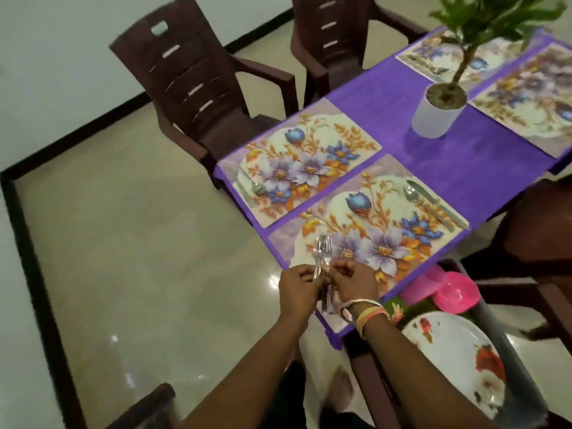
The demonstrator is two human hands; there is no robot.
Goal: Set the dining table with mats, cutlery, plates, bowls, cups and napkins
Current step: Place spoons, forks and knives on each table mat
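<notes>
Left hand [297, 286] and right hand [353, 281] both pinch a fork bundle [322, 252] over the near placemat's [387, 212] left end, tines pointing away from the person.

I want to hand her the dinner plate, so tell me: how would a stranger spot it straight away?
Find the purple table and follow it to its nearest corner, where the forks are held. Just right of that corner, lower than the tabletop, lies the plate. It is white with red flowers, unlike the plain pink dishes just beyond it.
</notes>
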